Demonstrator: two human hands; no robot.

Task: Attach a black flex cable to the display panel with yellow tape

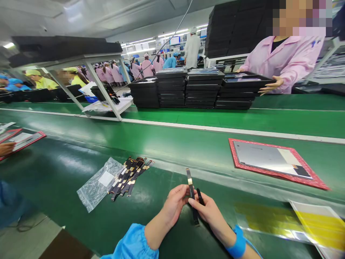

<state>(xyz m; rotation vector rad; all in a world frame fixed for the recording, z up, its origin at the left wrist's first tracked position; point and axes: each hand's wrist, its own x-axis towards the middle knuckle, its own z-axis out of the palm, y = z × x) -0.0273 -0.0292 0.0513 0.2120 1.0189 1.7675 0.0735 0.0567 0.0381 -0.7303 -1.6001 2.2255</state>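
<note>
Near the front of the green bench, my left hand (175,205) is closed, with thumb and fingertips pinching a dark flat flex cable (190,181) that has a gold patch. My right hand (211,212) is closed on the lower part of the same cable, with its thumb across it. A slim black item (199,196) sticks up from between the right fingers; its kind is not clear. To the left lies a pile of similar flex cables (130,176), partly on a clear plastic bag (101,185) with a white label.
A silver display panel (265,158) lies on pink bubble wrap to the right. Yellow film sheets (320,223) are at the near right. Black tray stacks (172,90) stand across the line, where a person in pink handles one. Another person's hand (7,148) is far left.
</note>
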